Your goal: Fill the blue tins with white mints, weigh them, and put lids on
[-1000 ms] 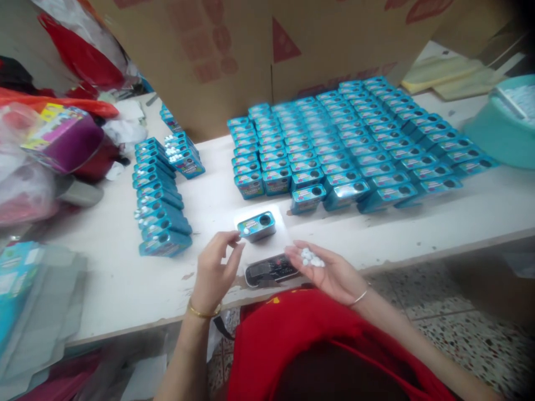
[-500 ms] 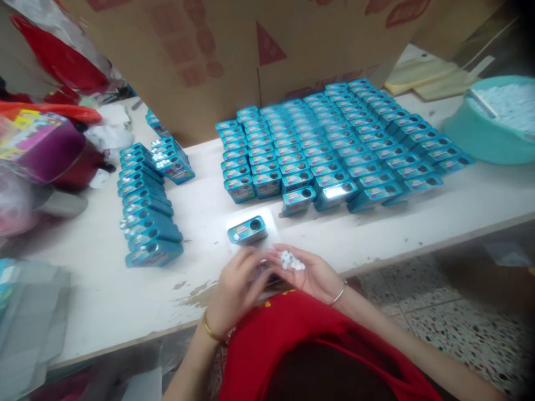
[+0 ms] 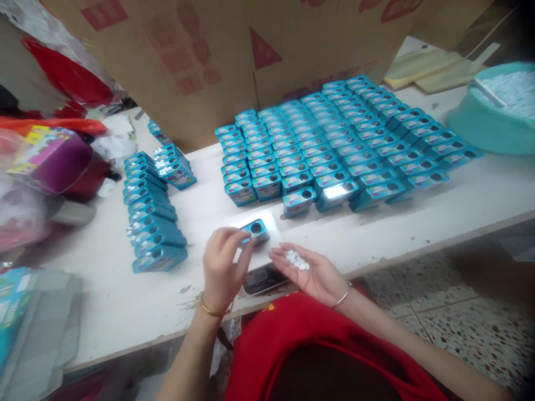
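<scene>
My left hand (image 3: pixel 224 259) reaches over the small blue tin (image 3: pixel 261 229), fingertips pinched on a small white tablet (image 3: pixel 247 236) just above its top. The tin has a round dark hole at its right end and stands on the white plate of a scale (image 3: pixel 273 223). To the right of it, my right hand (image 3: pixel 320 275) is palm up, cupping a little heap of white tablets (image 3: pixel 297 260). The scale's dark display (image 3: pixel 264 278) shows between my hands; its reading cannot be made out.
Rows of blue tins (image 3: pixel 301 147) stand before a large cardboard box (image 3: pixel 225 61). More tins (image 3: pixel 152 223), topped with white pieces, line up at left. A turquoise tub (image 3: pixel 480 122) of white pieces sits far right; grey trays (image 3: pixel 50 317) are stacked front left.
My left hand has moved away from my right palm, up and left to the tin, with a tablet in its fingertips. My right hand stays palm up with the tablets; the view has shifted slightly.
</scene>
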Demonstrator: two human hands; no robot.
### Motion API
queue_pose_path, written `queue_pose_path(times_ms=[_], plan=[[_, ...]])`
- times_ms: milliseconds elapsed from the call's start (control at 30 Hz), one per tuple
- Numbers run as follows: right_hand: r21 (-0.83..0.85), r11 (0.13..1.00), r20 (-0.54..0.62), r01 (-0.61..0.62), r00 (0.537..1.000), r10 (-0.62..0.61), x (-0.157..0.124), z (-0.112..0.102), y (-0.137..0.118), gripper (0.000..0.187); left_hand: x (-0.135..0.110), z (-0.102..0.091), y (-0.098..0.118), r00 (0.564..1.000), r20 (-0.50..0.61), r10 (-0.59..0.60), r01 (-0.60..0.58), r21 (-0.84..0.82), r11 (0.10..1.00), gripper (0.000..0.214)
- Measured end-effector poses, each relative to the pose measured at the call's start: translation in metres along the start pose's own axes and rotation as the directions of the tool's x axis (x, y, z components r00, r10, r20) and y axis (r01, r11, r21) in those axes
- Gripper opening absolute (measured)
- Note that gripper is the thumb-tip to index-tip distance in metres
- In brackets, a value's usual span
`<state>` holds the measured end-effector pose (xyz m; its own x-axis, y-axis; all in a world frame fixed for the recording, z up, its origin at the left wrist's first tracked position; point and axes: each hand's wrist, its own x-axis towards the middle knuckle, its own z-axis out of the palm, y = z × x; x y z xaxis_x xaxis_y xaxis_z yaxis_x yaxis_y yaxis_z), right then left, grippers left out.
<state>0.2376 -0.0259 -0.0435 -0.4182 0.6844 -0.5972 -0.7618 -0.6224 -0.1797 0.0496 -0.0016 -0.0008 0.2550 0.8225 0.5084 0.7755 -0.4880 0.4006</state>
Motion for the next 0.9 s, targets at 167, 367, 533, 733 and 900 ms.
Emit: queue_pose_path(times_ms=[167, 367, 533, 733, 900], plan=[[-0.017, 0.999, 0.016, 0.027, 1.0, -0.027, -0.001, -0.011, -0.005, 0.017, 0.01, -0.006, -0.022, 0.969, 0.246, -0.006, -0.033, 0.153, 0.988, 0.056], [-0.023, 0.998, -0.044, 0.06, 0.997, -0.061, 0.0, -0.016, -0.015, 0.015, 0.003, -0.005, -0.04, 0.961, 0.275, -0.01, -0.019, 0.101, 0.995, 0.05], [-0.019, 0.999, -0.042, 0.036, 0.998, -0.036, 0.0, -0.014, -0.014, 0.017, 0.035, -0.015, -0.04, 0.985, 0.164, -0.058, 0.048, 0.064, 0.997, 0.053], [-0.03, 0.998, -0.029, 0.063, 0.998, -0.064, 0.001, -0.016, -0.016, 0.016, 0.06, -0.008, -0.064, 0.983, 0.167, -0.072, 0.078, -0.026, 0.997, 0.046], [-0.034, 0.998, -0.052, 0.058, 0.997, -0.059, 0.004, -0.017, -0.016, 0.016, 0.066, 0.0, -0.084, 0.965, 0.211, -0.155, 0.15, 0.041, 0.988, 0.051]])
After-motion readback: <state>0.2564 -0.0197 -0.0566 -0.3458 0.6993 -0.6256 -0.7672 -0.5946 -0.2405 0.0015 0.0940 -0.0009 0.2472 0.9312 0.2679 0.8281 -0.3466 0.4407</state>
